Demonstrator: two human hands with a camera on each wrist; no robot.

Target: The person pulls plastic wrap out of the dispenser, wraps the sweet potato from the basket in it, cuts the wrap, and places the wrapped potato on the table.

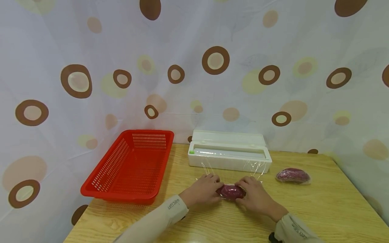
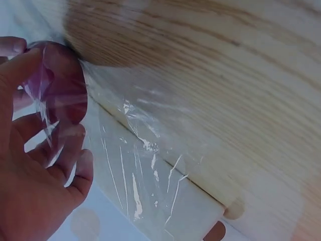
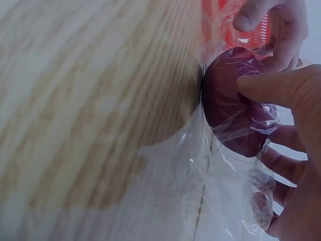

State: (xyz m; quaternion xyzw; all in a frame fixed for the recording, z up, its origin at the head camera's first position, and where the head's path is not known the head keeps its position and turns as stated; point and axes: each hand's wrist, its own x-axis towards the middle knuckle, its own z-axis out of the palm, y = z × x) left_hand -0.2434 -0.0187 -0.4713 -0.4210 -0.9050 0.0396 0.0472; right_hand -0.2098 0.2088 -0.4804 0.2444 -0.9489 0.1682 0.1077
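Observation:
A purple sweet potato lies on the wooden table between the two hands, with clear cling film around it. My left hand holds its left end and my right hand its right end. In the right wrist view the right thumb presses on the film-covered skin of the sweet potato, with the other fingers bent behind it. Through the film in the left wrist view, the left fingers curl about the sweet potato. Loose, creased film spreads from it toward the white dispenser box.
The dispenser box stands at the back with its lid raised and a film roll inside. A second sweet potato, wrapped in film, lies to the right. A red plastic basket stands at the left, near the patterned curtain.

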